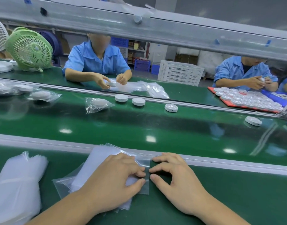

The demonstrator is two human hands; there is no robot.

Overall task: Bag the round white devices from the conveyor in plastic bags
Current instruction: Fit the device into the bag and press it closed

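Observation:
A stack of clear plastic bags lies on the green bench in front of me. My left hand rests on the stack and pinches the right edge of the top bag between thumb and forefinger. My right hand meets it from the right, curled fingertips pinching the same edge. Bare round white devices lie on the far side of the conveyor belt. Bagged devices lie further left on it.
Another pile of bags lies at my left. Two people in blue shirts work across the belt; a red tray of several devices is at the far right. A green fan, a white crate and an overhead rail stand beyond.

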